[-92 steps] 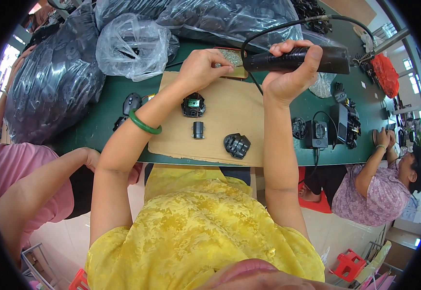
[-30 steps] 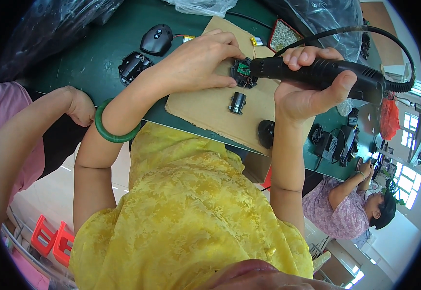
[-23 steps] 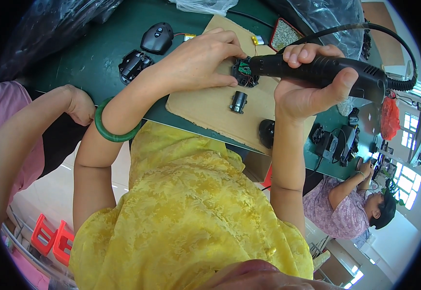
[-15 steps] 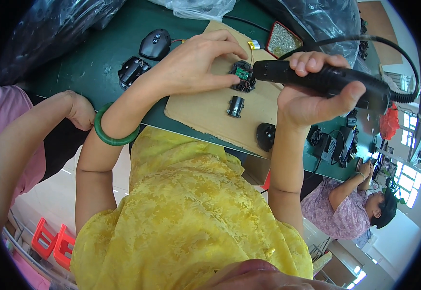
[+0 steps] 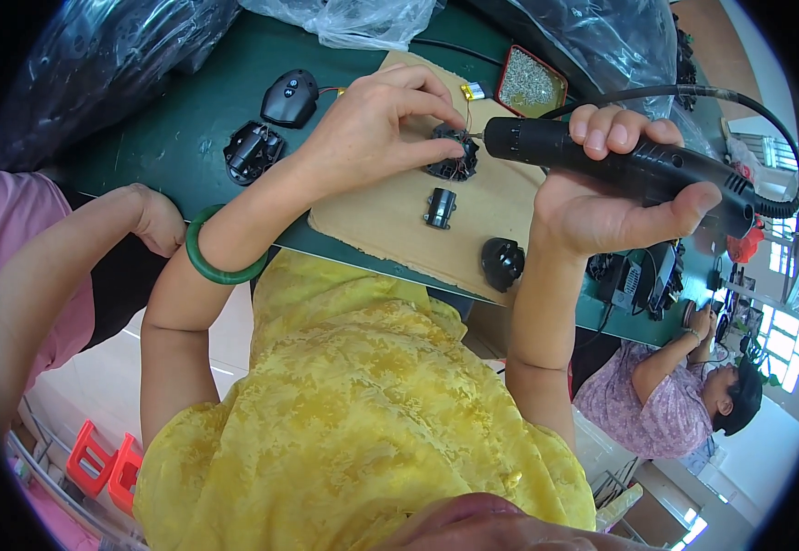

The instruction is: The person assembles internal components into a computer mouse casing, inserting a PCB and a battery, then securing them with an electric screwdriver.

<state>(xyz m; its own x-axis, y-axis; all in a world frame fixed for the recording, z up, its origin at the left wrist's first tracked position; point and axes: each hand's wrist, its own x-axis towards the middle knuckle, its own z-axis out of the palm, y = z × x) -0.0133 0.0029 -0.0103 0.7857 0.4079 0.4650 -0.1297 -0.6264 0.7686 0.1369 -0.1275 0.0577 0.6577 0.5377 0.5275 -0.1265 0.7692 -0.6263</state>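
Observation:
My right hand [image 5: 602, 202] grips a black electric screwdriver [image 5: 592, 151], held nearly level with its thin bit pointing left. The bit's tip is at a small black housing [image 5: 455, 165] with a circuit board and thin wires. Over that housing reaches my left hand [image 5: 381, 124], thumb and index fingertips apart on either side of the bit's tip; any screw there is too small to tell. Thin wires lead from the housing to a small silver-and-yellow battery [image 5: 473, 91]. A black battery-compartment piece [image 5: 440, 208] and a rounded black shell [image 5: 503, 264] lie nearer me on the cardboard [image 5: 372, 216].
A red-rimmed tray [image 5: 530, 81] of small metal screws stands behind the cardboard. A black mouse-like shell [image 5: 290, 98] and another black housing [image 5: 253, 151] lie left on the green table [image 5: 197, 151]. Clear plastic bags [image 5: 349, 23] line the back. People sit on both sides.
My left index fingertip has come down closer to the thumb, by the bit. The screwdriver has shifted slightly right and down in the view, as the whole view has moved a little.

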